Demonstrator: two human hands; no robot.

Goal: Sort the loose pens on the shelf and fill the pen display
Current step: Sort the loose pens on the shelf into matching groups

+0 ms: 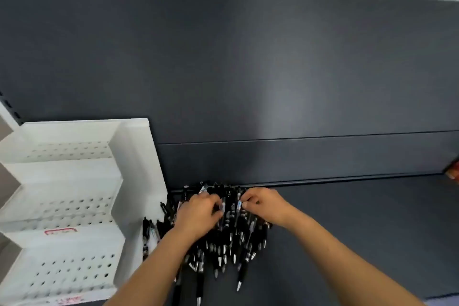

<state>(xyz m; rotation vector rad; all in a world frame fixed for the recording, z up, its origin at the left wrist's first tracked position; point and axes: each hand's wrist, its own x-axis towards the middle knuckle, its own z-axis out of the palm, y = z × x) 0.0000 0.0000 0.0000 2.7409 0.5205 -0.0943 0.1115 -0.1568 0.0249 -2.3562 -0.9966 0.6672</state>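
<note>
**Desk:** What are the fingers doing?

**Photographer:** Those of the left hand are curled, pinching a grey-banded pen. The fingers of the right hand pinch a blue-labelled pen just beside it. Both hands sit knuckles-up, near each other, bare forearms reaching in from the bottom edge.

**Desk:** And the pens themselves?

**Photographer:** Both pinched pens are still in the pile of black pens, heaped on the dark shelf under the hands. The silver tips mostly point toward the camera, and the far end touches the shelf's rear lip. A few strays lean against the side of the white pen display.

**Desk:** The display?

**Photographer:** It stands left of the pile, stepped in tiers of perforated holes, with no pens seen in them. Behind is a dark grey back panel. At the far right edge is something red-orange, too blurred to name.
</note>
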